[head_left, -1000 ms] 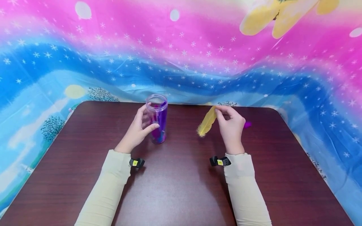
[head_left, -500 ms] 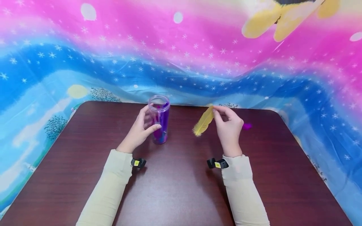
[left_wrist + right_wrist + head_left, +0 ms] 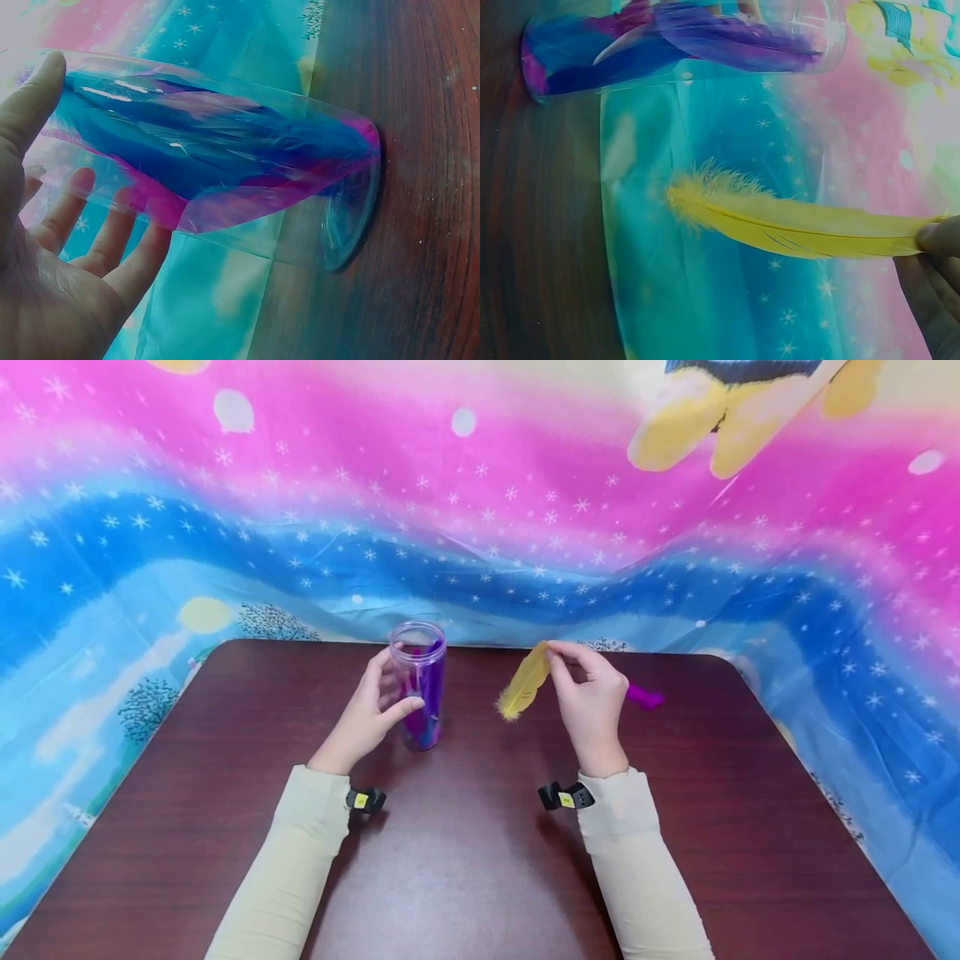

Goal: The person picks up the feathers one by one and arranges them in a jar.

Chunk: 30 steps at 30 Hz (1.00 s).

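A clear jar (image 3: 422,693) with no lid on it stands upright on the table, several purple, blue and magenta feathers (image 3: 225,142) inside. Around its left side my left hand (image 3: 365,710) holds it, thumb in front and fingers behind. To the right of the jar, my right hand (image 3: 590,702) pinches a yellow feather (image 3: 525,682) by its upper tip. In the right wrist view the yellow feather (image 3: 802,225) hangs with its fluffy end downward, apart from the jar (image 3: 682,49). Partly hidden behind the right hand, a magenta feather (image 3: 645,697) lies on the table.
The dark wood table (image 3: 457,860) has rounded far corners. A pink and blue patterned cloth (image 3: 480,527) hangs along its back and sides. Each wrist wears a black strap camera, one near the left sleeve (image 3: 366,799) and one near the right sleeve (image 3: 566,796).
My right hand has moved left with the yellow feather, closer to the jar, and more of the magenta feather behind it shows. The left hand stays on the jar.
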Each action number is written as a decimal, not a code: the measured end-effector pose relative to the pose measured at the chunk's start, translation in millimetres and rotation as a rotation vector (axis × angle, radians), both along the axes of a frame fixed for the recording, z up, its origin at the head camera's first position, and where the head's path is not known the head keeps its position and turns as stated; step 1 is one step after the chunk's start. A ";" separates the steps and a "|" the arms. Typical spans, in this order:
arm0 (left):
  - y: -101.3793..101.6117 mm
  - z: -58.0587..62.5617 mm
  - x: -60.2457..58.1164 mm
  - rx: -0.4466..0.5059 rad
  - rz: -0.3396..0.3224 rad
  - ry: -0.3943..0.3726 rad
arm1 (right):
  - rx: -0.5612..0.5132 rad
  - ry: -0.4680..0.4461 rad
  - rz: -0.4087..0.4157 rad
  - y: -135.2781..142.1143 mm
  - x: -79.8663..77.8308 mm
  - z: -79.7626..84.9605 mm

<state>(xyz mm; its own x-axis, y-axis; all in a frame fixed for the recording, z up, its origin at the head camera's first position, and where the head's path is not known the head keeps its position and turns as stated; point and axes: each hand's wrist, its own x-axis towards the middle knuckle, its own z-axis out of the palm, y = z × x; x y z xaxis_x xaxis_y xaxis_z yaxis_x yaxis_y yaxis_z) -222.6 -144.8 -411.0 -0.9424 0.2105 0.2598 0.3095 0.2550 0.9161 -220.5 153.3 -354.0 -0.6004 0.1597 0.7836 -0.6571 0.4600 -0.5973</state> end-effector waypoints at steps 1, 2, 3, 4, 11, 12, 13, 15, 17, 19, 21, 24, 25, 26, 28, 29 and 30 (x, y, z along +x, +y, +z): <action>-0.2 -0.2 -0.1 0.000 0.001 0.002 | 0.002 0.002 0.001 -0.3 -0.6 1.5; -0.3 -0.2 -0.1 -0.002 0.002 0.004 | 0.002 0.004 0.005 -0.7 -1.3 2.9; -0.4 -0.3 0.0 -0.002 0.001 0.006 | 0.001 0.008 0.008 -0.9 -1.9 4.2; -0.5 -0.4 0.0 -0.002 0.001 0.007 | 0.005 0.013 0.011 -0.9 -2.6 5.5; 0.4 0.3 0.1 -0.008 0.000 0.019 | 0.018 0.044 0.008 -2.0 -6.4 19.9; 0.5 0.3 0.2 -0.007 -0.001 0.017 | 0.016 0.048 0.006 -2.2 -7.3 22.3; 0.7 0.2 0.4 -0.006 -0.002 0.016 | 0.020 0.056 0.005 -2.3 -7.8 24.9; 1.1 0.2 0.4 -0.003 -0.004 0.013 | 0.038 0.074 0.004 -2.5 -8.8 30.0; 1.4 0.0 0.6 -0.001 -0.005 0.011 | 0.047 0.090 0.005 -2.9 -9.7 35.3; 1.6 -0.1 0.5 -0.001 -0.004 0.010 | 0.049 0.104 0.005 -3.8 -10.1 40.4; 1.5 -0.4 0.2 -0.002 -0.002 0.012 | 0.048 0.114 0.008 -4.9 -10.5 44.9; 1.4 -0.7 -0.3 -0.005 0.002 0.013 | 0.039 0.126 0.022 -6.8 -11.2 50.5; 1.3 -0.7 -0.5 -0.006 0.003 0.013 | 0.036 0.127 0.029 -7.4 -11.6 52.1; 1.3 -0.8 -0.7 -0.006 0.003 0.013 | 0.033 0.129 0.037 -8.0 -12.0 53.6; 1.0 -0.8 -0.9 -0.008 0.005 0.012 | 0.028 0.138 0.051 -9.1 -13.0 56.6; 0.9 -0.8 -0.8 -0.008 0.005 0.012 | 0.034 0.147 0.056 -9.5 -13.4 58.3; 0.9 -0.8 -0.9 -0.007 0.003 0.012 | 0.032 0.153 0.058 -10.1 -14.0 59.8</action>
<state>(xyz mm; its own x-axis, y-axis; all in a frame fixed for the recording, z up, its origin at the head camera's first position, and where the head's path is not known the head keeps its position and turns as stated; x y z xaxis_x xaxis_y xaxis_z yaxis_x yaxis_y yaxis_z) -223.5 -143.9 -411.8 -0.9397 0.2099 0.2699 0.3201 0.2627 0.9102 -234.5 143.2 -294.2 -0.4811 0.1013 0.8708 -0.7655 0.4356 -0.4736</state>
